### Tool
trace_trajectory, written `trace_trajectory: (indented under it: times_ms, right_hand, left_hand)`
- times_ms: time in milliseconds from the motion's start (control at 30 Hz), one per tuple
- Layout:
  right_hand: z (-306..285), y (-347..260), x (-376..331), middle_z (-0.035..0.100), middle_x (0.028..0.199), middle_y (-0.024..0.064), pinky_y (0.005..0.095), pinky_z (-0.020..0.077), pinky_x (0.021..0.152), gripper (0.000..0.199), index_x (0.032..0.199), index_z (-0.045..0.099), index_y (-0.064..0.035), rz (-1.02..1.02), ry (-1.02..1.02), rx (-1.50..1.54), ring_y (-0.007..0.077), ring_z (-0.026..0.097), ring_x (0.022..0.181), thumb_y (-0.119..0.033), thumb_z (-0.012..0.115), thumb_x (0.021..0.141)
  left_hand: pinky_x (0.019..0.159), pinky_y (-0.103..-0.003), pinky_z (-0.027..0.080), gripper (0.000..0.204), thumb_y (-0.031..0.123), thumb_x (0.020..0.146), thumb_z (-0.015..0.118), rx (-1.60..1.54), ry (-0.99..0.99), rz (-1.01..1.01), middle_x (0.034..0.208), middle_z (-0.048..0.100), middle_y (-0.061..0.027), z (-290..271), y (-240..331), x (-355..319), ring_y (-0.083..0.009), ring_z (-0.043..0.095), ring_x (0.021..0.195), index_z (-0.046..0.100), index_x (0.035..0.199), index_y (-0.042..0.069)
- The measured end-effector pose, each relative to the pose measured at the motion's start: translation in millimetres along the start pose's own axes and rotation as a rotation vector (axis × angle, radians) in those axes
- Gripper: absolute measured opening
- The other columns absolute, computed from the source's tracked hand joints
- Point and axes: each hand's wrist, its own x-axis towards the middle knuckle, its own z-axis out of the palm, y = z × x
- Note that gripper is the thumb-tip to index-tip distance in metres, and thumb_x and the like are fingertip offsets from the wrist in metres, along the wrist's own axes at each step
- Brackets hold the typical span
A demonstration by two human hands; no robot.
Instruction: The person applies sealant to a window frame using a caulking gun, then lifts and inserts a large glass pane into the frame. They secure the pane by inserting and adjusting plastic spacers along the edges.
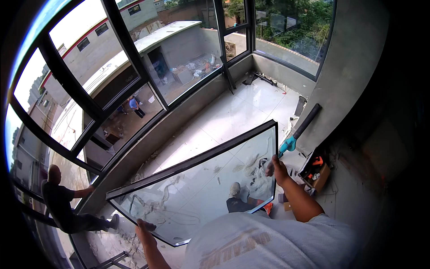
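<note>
A large double-glazed glass pane (197, 197) with a dark strip along its far edge is held tilted in front of my body. My left hand (145, 227) is closed round its near left edge. My right hand (278, 171) grips its right edge, fingers wrapped over the border. In the glass, a person in a light cap and dark top (235, 197) shows, whether through it or as a reflection I cannot tell. Just beyond my right hand is a black tubular tool with a teal handle (290, 143).
At left, another person in dark clothes (62, 197) rests a hand on the window ledge. Dark-framed windows (148, 76) line the low wall. Black strips (264, 79) and debris lie on the white tiled floor (201, 127). An open box of tools (317, 170) stands at right.
</note>
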Motion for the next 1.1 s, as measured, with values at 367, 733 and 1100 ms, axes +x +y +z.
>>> trace_trajectory:
  times_ms: [367, 733, 1100]
  right_hand:
    - [-20, -85, 231, 0.065, 0.070, 0.0086, 0.0326, 0.0532, 0.063, 0.081, 0.084, 0.059, -0.0049, -0.035, 0.182, 0.028, 0.0203, 0.067, 0.063, -0.084, 0.046, 0.094]
    - [-29, -275, 420, 0.069, 0.071, 0.0131, 0.0367, 0.0565, 0.063, 0.072, 0.080, 0.062, -0.0040, -0.198, 0.246, 0.100, 0.0265, 0.071, 0.063, -0.074, 0.056, 0.095]
    - [-55, -345, 535, 0.061, 0.075, 0.0046, 0.0338, 0.0472, 0.061, 0.064, 0.098, 0.061, -0.0093, -0.387, 0.785, 0.076, 0.0190, 0.060, 0.066, -0.072, 0.049, 0.101]
  left_hand:
    - [0.059, -0.039, 0.054, 0.059, 0.062, 0.102, 0.056, -0.013, -0.147, 0.196, 0.068, 0.062, -0.0122, 261, 145, 250, -0.0254, 0.063, 0.059, 0.055, 0.089, 0.004]
    - [0.050, -0.037, 0.046, 0.059, 0.067, 0.101, 0.056, -0.093, -0.130, 0.169, 0.062, 0.052, -0.0032, 495, 101, 518, -0.0205, 0.054, 0.051, 0.051, 0.087, 0.010]
    - [0.069, -0.036, 0.049, 0.062, 0.065, 0.102, 0.056, -0.071, -0.710, 0.177, 0.075, 0.065, -0.0100, 786, 181, 666, -0.0210, 0.062, 0.072, 0.060, 0.094, 0.004]
